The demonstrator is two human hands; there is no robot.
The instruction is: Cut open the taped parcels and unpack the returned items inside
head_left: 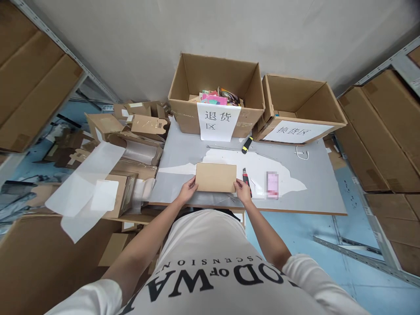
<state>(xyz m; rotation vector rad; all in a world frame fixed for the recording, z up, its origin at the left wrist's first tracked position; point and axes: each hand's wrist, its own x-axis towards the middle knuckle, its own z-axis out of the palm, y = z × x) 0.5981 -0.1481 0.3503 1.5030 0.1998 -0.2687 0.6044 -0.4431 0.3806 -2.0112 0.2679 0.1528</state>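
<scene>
A small flat brown cardboard parcel (pixel 215 177) lies near the front edge of the grey table (pixel 315 188). My left hand (pixel 188 190) grips its lower left corner and my right hand (pixel 243 190) grips its lower right corner. A red utility knife (pixel 246 176) lies just right of the parcel, touching my right hand. A pink item (pixel 272 184) lies further right on torn white paper.
Two open cardboard boxes with paper labels stand at the table's back: the left one (pixel 183 105) holds colourful items, the right one (pixel 331 109) looks nearly empty. A yellow-black cutter (pixel 247 145) lies between them. Flattened cartons and plastic sheets (pixel 95 183) pile up left. Shelves with boxes (pixel 390 131) flank both sides.
</scene>
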